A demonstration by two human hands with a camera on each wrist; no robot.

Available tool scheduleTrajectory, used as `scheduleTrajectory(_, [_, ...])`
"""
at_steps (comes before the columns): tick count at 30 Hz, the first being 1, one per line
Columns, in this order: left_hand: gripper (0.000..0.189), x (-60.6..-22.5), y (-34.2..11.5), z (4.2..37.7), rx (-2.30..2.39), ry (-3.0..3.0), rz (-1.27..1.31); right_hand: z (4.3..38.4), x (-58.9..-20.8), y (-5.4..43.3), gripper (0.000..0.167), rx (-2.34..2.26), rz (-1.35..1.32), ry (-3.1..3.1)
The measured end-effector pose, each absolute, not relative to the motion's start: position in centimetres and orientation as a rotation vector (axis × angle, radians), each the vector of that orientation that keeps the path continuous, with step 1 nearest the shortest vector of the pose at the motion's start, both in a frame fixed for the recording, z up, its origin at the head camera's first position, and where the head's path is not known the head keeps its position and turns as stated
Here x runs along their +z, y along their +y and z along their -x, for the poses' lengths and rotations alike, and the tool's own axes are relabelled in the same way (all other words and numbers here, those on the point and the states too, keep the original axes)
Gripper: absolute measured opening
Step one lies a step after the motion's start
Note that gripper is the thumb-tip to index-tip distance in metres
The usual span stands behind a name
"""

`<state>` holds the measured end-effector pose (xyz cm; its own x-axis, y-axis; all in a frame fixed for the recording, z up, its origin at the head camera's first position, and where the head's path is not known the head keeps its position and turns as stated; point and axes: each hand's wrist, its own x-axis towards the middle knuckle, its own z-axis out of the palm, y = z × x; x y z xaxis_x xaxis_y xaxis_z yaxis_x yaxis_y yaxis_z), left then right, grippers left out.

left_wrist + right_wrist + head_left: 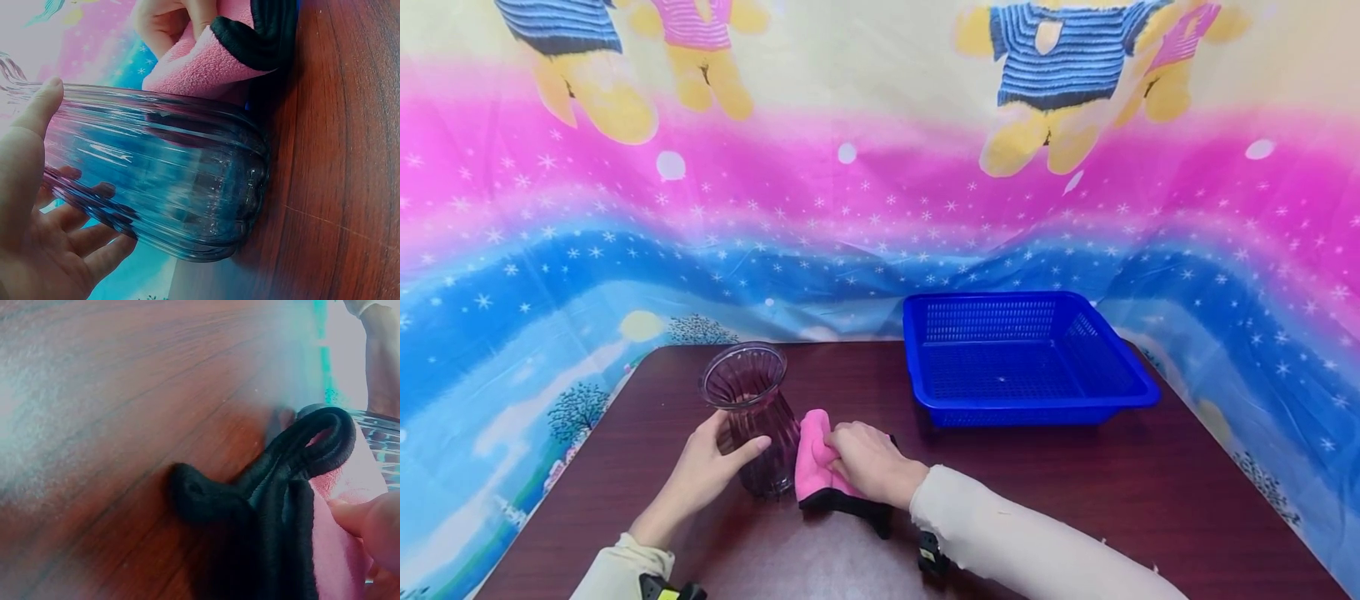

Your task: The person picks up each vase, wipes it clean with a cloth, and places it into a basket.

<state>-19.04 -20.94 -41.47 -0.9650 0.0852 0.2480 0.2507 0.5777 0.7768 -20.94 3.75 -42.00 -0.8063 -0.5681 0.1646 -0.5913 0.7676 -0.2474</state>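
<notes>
A fluted, purple-tinted glass vase with a flared rim stands upright on the table, left of centre. My left hand holds it from the left, thumb across the near side and fingers behind, as the left wrist view shows on the clear vase wall. My right hand grips a bunched pink cloth with black edging. The folded cloth lies against the vase's right side. In the right wrist view the cloth's black border hangs in loops near the tabletop; my right thumb presses the pink part.
A blue perforated plastic basket stands at the back right of the dark red wooden table. Behind the table hangs a colourful printed curtain with bears and snowflakes.
</notes>
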Motion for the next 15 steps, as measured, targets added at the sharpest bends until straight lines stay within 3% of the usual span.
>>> scheduleTrajectory(15, [0.058,-41.49,-20.93,19.05,-1.337,-2.622,0.266,20.87,-41.18,3.59,0.03,0.508,-0.963,-2.774])
